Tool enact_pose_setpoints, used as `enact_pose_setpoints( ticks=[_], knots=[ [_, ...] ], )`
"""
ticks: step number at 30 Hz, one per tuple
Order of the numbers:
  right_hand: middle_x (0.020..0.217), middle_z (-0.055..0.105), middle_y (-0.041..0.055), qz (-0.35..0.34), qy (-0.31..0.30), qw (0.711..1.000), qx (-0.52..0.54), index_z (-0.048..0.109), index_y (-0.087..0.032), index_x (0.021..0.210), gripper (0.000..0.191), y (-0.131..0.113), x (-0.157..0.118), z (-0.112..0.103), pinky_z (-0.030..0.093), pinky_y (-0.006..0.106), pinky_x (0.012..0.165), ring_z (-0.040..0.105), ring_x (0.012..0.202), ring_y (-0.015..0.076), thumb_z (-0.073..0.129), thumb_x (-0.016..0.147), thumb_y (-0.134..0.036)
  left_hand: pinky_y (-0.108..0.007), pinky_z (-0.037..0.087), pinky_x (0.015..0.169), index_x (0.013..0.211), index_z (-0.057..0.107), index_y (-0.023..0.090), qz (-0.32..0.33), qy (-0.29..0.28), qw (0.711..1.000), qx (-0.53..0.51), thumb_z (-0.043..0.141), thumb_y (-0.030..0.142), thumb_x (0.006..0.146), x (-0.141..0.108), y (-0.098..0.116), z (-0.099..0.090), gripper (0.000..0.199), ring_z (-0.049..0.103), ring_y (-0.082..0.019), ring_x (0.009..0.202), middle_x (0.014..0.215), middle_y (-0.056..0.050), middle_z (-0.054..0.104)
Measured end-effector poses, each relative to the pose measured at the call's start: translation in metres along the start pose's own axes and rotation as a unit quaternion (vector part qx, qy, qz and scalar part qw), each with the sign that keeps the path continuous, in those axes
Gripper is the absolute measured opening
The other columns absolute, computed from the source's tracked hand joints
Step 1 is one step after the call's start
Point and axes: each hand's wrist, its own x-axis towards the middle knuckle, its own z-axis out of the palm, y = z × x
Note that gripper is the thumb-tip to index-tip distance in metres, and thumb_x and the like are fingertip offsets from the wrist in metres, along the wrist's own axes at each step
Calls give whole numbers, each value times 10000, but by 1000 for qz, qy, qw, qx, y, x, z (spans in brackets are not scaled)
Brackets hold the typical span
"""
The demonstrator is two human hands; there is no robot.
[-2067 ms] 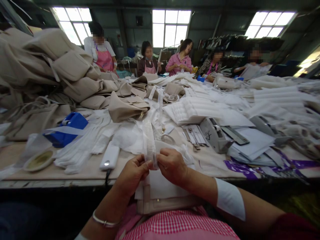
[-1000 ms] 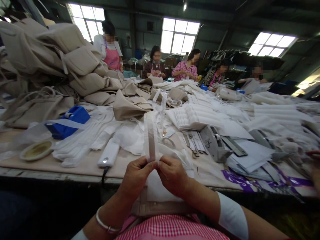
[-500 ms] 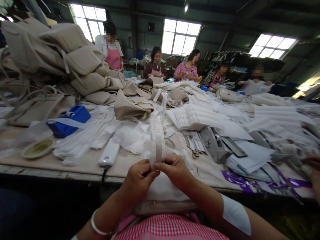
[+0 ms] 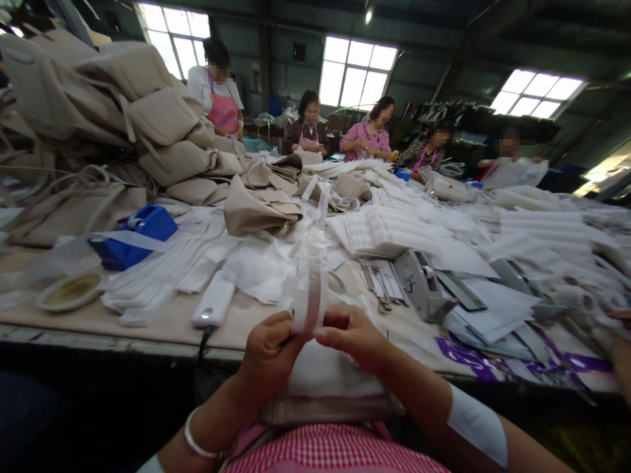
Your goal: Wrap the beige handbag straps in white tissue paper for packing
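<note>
A beige bag (image 4: 340,408) rests at the table's front edge against my checked apron, with a white wrapping sheet (image 4: 323,376) over it. From it a strap wrapped in translucent white material (image 4: 315,282) stands up in a narrow loop. My left hand (image 4: 270,351) is closed, pinching the wrap near the strap's lower end. On the other side my right hand (image 4: 359,338) has its thumb and curled fingers on the same wrapped strap. The fingers partly hide the wrap's lower end.
A blue tape dispenser (image 4: 135,236), a shallow dish (image 4: 70,292) and a white corded device (image 4: 214,301) lie left. A grey tape dispenser (image 4: 424,286) stands right. Beige bags (image 4: 162,118) are heaped behind, beside white foam sheets (image 4: 379,230). Several co-workers sit or stand across the table.
My right hand has shifted slightly right, its thumb higher on the wrap. My left hand has turned a little, its fingers more folded. More of the strap's lower part shows.
</note>
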Motion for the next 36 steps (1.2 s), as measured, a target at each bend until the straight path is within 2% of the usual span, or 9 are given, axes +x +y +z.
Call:
enact_pose_setpoints(
  ticks=[6, 10, 13, 17, 21, 26, 30, 33, 36],
  knots=[
    [465, 403, -63, 116, 76, 971, 195, 615, -145, 618, 265, -1, 6, 11, 158, 229, 430, 245, 419, 51, 756, 690, -358, -262, 457, 697, 873, 749, 175, -31, -45, 998, 4, 653, 247, 841, -3, -4, -7, 125, 572, -152, 741, 788, -49, 626],
    [579, 495, -14, -42, 87, 992, -78, 635, -156, 628, 199, 4, 2, 20, 302, 248, 533, 419, 546, 100, 667, 782, -278, -187, 296, 449, 859, 706, 131, -265, -68, 926, -259, 740, 425, 746, 2, -7, -9, 317, 356, -62, 476, 570, 36, 470],
    [673, 519, 20, -181, 87, 941, -274, 617, -157, 653, 202, 9, -2, 20, 314, 272, 590, 442, 626, 122, 565, 842, -203, -173, 151, 402, 771, 675, 118, -327, -4, 883, -335, 782, 416, 700, 7, -6, -6, 325, 198, -33, 431, 487, 89, 327],
    [685, 496, 7, -150, 31, 960, -233, 614, -157, 699, 182, 3, -4, 6, 309, 266, 586, 433, 635, 118, 600, 843, -266, -196, 375, 504, 798, 711, 148, -253, -6, 937, -240, 736, 361, 764, 6, 1, -6, 217, 427, -84, 527, 585, 19, 520],
    [536, 358, -61, 43, -48, 994, 85, 587, -149, 667, 346, -5, -1, -2, 171, 230, 452, 262, 472, 62, 695, 762, -464, -281, 487, 734, 745, 738, 188, -74, -38, 994, -69, 679, 311, 818, 2, 3, -9, 155, 583, -177, 759, 720, -39, 612],
    [490, 322, -93, 135, 56, 951, 272, 562, -156, 651, 303, -3, 5, 12, 104, 230, 425, 172, 425, 40, 789, 652, -356, -277, 483, 710, 799, 753, 198, -24, -42, 998, -37, 682, 320, 806, 1, -2, -12, 142, 574, -173, 742, 760, -57, 631],
    [571, 465, -28, -6, 73, 997, 21, 642, -155, 700, 157, 2, 4, 17, 295, 237, 500, 376, 516, 88, 689, 765, -289, -203, 362, 488, 784, 714, 148, -211, -84, 948, -222, 763, 406, 719, 7, -3, -17, 271, 405, -85, 521, 617, 8, 520],
    [726, 569, 37, -182, 68, 952, -238, 646, -167, 728, 146, 9, 1, 17, 383, 277, 638, 484, 670, 138, 572, 844, -216, -166, 155, 400, 718, 645, 130, -331, -51, 870, -362, 799, 428, 676, 12, -5, -15, 338, 177, -34, 448, 520, 86, 320],
    [766, 574, 54, -228, 55, 918, -320, 632, -164, 758, 153, 13, -1, 14, 385, 286, 652, 479, 701, 149, 526, 861, -204, -164, 169, 399, 682, 622, 139, -341, -5, 871, -353, 799, 382, 689, 15, -4, -10, 301, 192, -37, 439, 498, 96, 282]
  ],
)
